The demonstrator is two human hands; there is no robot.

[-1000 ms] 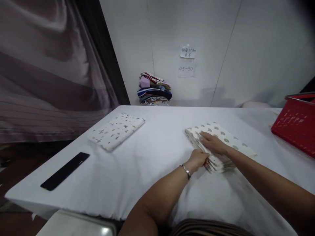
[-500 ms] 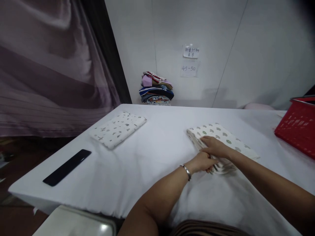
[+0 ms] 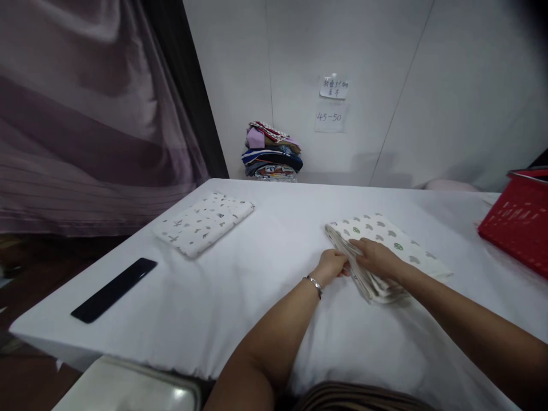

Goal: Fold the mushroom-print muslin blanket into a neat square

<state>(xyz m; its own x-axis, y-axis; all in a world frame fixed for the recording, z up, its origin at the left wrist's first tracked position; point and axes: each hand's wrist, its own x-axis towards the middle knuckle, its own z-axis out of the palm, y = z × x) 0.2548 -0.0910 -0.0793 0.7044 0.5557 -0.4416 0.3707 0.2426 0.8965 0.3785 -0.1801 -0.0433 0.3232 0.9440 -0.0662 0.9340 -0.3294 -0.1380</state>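
Note:
A white cloth (image 3: 391, 231) with grey shapes and a few green marks lies folded in layers on the right half of the table. My left hand (image 3: 331, 265), with a silver bracelet at the wrist, is closed at the cloth's left folded edge, its fingertips pinching the border of the layers. Just to the right, my right hand (image 3: 377, 258) rests over the same edge, fingers bent round the stacked layers; the thumb side is partly hidden. A second folded white cloth (image 3: 205, 222) with small grey and brown prints lies flat on the left, apart from both hands.
A black flat strip-shaped object (image 3: 115, 290) lies at the table's left front. The table (image 3: 274, 228) has a white cover. At the right edge stands a red basket (image 3: 516, 220). A pile of folded fabrics (image 3: 273, 151) is behind the table, near two paper signs (image 3: 331, 104).
My left hand has moved left and away from me along the cloth's edge, uncovering the near part of the folded layers. My right hand stays at nearly the same spot.

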